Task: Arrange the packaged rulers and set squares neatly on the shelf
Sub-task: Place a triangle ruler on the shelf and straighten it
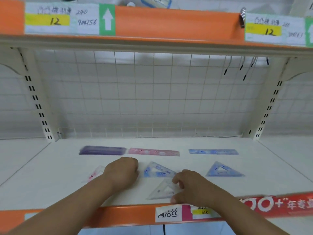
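On the left of the white shelf (50, 180), a purple ruler stack (102, 150) lay flat at the back, squared to the rear edge. In front of it a pink set square (95, 173) sat at a slant, its right end hidden under the left hand (122, 172). That hand rested knuckles-up with its fingers curled under. Whether they gripped the pink packet or only lay on it could not be told.

Toward the middle, a pink ruler (153, 152) lay just beside the purple stack in the same back row. Below it the middle blue set square (158, 171) sat flat with its long edge toward the front. Nearer the shelf lip a clear set square (163, 190) lay askew, out of both rows. The right hand (191, 185) pinched its right corner between thumb and fingertips.

Further right, a blue ruler (213, 151) closed the back row, with a gap between it and the pink one. The far blue set square (224, 170) lay in front of it, lined up with the middle one.

By this layout the job looked well along: the rulers formed a row, and two set squares formed a second. Left to do, it seemed, were placing the clear piece, straightening the pink one and perhaps evening the spacing.
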A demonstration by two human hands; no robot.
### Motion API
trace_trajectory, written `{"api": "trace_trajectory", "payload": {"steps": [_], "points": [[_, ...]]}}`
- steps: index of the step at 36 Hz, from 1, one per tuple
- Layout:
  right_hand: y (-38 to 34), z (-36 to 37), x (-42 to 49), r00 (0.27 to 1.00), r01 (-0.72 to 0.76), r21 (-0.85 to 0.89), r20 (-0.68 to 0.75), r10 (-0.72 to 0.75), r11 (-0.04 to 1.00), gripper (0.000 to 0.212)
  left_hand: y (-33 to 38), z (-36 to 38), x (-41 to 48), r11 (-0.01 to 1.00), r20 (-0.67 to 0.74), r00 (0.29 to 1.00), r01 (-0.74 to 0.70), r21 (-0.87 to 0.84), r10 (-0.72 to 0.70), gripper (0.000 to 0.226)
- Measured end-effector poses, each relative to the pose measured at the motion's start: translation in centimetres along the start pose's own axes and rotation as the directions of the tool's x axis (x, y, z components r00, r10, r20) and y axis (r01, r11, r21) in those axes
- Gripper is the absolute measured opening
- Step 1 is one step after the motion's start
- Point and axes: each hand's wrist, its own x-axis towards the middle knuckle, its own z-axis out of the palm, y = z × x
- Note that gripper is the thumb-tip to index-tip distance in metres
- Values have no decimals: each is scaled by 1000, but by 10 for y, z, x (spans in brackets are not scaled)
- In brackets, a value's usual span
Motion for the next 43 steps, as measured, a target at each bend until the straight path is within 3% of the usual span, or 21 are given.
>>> {"api": "trace_trajectory", "payload": {"steps": [16, 26, 35, 43], "points": [[-2, 2, -6, 998, -63, 20, -23, 64, 998, 59, -1, 0, -12, 1000, 13, 1000, -16, -21, 17, 26], [-27, -19, 12, 975, 110, -63, -186, -120, 992, 36, -3, -10, -39, 994, -55, 994, 92, -60, -95, 27], [-87, -18, 25, 939, 299, -102, -145, -312, 949, 43, -21, -26, -71, 956, -148, 949, 259, -139, -278, 24], [-141, -4, 16, 929, 329, -148, -125, -348, 933, 42, -60, -32, -114, 941, -158, 934, 294, -166, -319, 26]]}}
